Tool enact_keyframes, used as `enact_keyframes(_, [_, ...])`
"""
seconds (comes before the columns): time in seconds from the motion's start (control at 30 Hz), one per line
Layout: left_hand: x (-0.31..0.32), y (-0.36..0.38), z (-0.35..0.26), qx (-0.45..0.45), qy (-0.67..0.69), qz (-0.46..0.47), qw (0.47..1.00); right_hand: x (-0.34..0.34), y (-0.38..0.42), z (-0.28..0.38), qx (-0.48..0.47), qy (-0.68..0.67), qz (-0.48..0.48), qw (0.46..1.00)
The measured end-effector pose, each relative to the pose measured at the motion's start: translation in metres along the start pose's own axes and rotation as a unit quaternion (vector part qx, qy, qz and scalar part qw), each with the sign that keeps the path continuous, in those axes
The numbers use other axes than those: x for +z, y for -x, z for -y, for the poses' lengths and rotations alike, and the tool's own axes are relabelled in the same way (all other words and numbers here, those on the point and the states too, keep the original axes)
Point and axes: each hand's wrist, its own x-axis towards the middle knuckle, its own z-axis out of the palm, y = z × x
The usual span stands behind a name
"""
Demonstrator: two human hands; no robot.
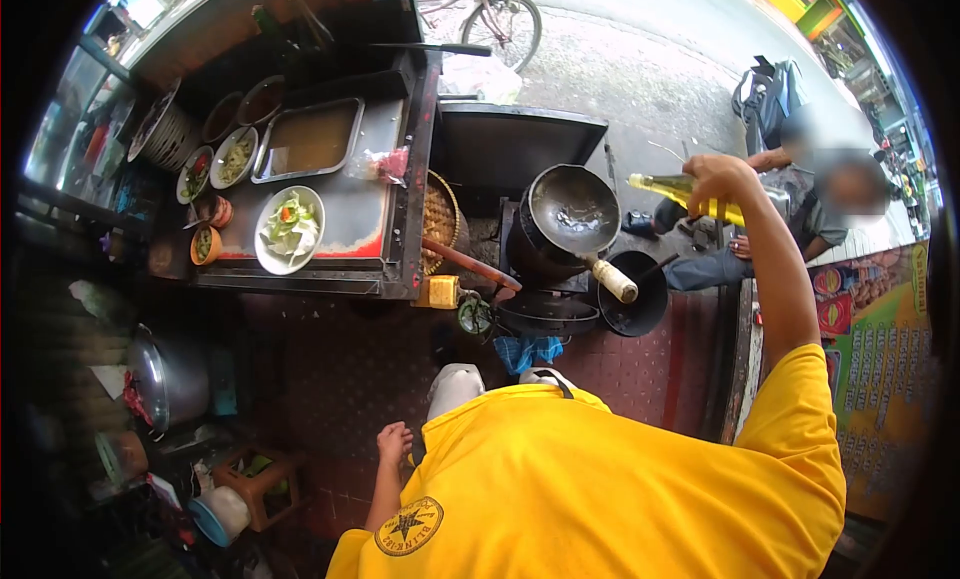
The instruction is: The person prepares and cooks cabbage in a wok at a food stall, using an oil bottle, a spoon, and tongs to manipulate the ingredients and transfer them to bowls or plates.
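Observation:
My right hand (722, 179) grips a bottle of yellow oil (668, 187) and holds it nearly level, its neck pointing left toward the wok. The wok (575, 194) sits on a dark stove, with a shiny wet patch in its bottom and a pale wrapped handle (614, 280) angled toward me. No stream from the bottle can be made out. My left hand (395, 441) hangs low by my side, fingers loosely curled in, with nothing visible in it. A second, black wok (640, 304) stands just right of the stove.
On the left counter are a plate of cut vegetables (290, 241), a metal tray (312, 139) and several bowls. A woven basket (438, 219) stands between counter and stove. A large lidded pot (170, 379) is at lower left. A seated person (705, 269) is beyond my right arm.

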Motion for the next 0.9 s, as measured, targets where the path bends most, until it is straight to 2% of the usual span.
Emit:
enact_keyframes(0.07, [0.000, -0.006, -0.004, 0.010, 0.012, 0.017, 1.000, 0.004, -0.011, -0.002, 0.003, 0.095, -0.006, 0.995])
enact_keyframes(0.1, [0.002, -0.009, -0.011, 0.016, 0.010, 0.021, 1.000, 0.010, -0.026, -0.008, 0.033, 0.093, 0.018, 0.995])
enact_keyframes(0.2, [0.002, 0.003, -0.022, 0.001, -0.006, 0.009, 1.000, 0.006, -0.017, -0.013, 0.000, 0.049, 0.002, 0.999])
enact_keyframes(0.23, [-0.001, -0.002, -0.019, 0.003, 0.001, 0.012, 1.000, 0.002, 0.001, -0.005, 0.016, 0.004, 0.006, 1.000])
enact_keyframes(0.4, [-0.008, -0.020, -0.009, 0.015, -0.013, 0.026, 0.999, 0.013, -0.018, -0.015, -0.012, 0.067, 0.003, 0.998])
enact_keyframes(0.47, [-0.007, -0.019, -0.002, 0.010, -0.013, 0.038, 0.999, 0.015, -0.002, -0.005, -0.030, 0.078, -0.038, 0.996])
enact_keyframes(0.53, [-0.008, -0.020, -0.004, 0.015, -0.024, 0.035, 0.999, 0.017, 0.009, -0.001, -0.009, 0.048, -0.032, 0.998])
enact_keyframes(0.67, [-0.008, -0.010, -0.010, 0.012, -0.017, 0.021, 1.000, 0.017, 0.003, -0.010, -0.039, 0.045, -0.044, 0.997])
enact_keyframes(0.73, [-0.005, 0.005, -0.026, -0.014, -0.051, 0.018, 0.998, 0.015, -0.002, -0.019, -0.038, 0.015, -0.013, 0.999])
enact_keyframes(0.8, [-0.004, -0.002, -0.018, -0.015, -0.035, 0.000, 0.999, 0.010, 0.007, -0.020, -0.039, 0.005, -0.034, 0.999])
enact_keyframes(0.87, [-0.005, 0.000, -0.016, 0.003, -0.024, 0.022, 0.999, 0.014, 0.009, -0.023, -0.040, -0.010, -0.047, 0.998])
enact_keyframes(0.9, [-0.003, 0.004, -0.020, -0.008, -0.054, 0.010, 0.998, 0.014, 0.006, -0.025, -0.043, 0.009, -0.042, 0.998])
